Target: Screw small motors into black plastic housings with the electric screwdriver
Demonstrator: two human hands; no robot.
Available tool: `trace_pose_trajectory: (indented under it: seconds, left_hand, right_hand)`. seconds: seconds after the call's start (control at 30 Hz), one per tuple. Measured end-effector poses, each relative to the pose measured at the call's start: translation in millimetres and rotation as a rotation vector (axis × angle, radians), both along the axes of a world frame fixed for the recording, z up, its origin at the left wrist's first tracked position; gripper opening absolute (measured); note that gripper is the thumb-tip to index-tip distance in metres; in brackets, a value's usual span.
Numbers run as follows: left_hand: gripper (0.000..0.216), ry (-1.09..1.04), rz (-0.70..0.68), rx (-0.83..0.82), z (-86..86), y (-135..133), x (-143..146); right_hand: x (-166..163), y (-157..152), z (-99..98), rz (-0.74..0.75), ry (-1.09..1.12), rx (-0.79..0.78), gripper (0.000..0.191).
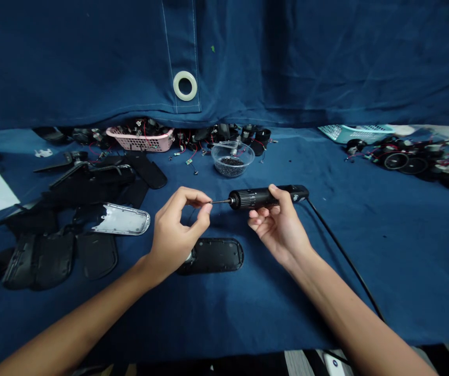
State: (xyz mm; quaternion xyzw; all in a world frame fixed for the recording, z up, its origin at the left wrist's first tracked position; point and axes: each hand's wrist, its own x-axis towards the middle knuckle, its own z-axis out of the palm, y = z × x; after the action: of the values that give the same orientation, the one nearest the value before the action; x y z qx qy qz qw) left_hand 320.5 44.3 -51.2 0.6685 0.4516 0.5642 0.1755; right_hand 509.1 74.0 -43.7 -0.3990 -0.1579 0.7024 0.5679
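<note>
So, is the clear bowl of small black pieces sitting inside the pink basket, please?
No, the clear bowl stands on the blue cloth, apart from the pink basket.

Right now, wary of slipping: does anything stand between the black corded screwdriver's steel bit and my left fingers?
Nothing visible: the thin steel bit of the black corded screwdriver reaches straight to the left hand's fingers.

Black cable (345,261) right of right hand (281,227); black plastic cover (212,256) under left hand (175,230); glass bowl (232,158) beyond both.
</note>
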Motion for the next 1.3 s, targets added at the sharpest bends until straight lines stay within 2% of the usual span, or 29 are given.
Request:
trace_pose_trajectory:
  seconds: [0.37, 0.5, 0.67, 0.8, 0.93, 1.07, 1.2, 1.3]
  left_hand:
    - [0.009, 0.220, 0.078, 0.103, 6.2, -1, 0]
    - [0.009, 0.231, 0.070, 0.135, 5.4, 1, -1]
    - [0.008, 0.216, 0.058, 0.179, 0.7, 3, -2]
    - [0.008, 0.203, 0.065, 0.169, -0.1, 3, 0]
    - [0.006, 0.222, 0.041, 0.160, 3.8, 2, 4]
    - [0.014, 0.243, -0.052, 0.024, 10.2, -2, -4]
    - [0.031, 0.393, -0.177, -0.253, 10.7, -15, -35]
    - [0.048, 0.544, -0.266, -0.463, 3.0, -28, -60]
  right_hand:
    - [-2, 0, -4.1, -0.041, 0.003, -0.034, 0.038]
    - [-1, -1, -4.8, 0.013, -0.010, -0.047, 0.037]
    - [-1, -4, -1.1, 0.086, 0.006, 0.038, 0.034]
    - [-2, -4, 3.0, 0.049, 0.072, 0.120, 0.028]
    - [-1, -3, 3.7, -0.006, 0.103, 0.127, 0.021]
    - [1, -1, 2.4, -0.050, 0.110, 0.139, 0.020]
    - [4, 1, 2.4, -0.082, 0.088, 0.163, 0.021]
    - [6, 2, 2.3, -0.089, 0.072, 0.177, 0.022]
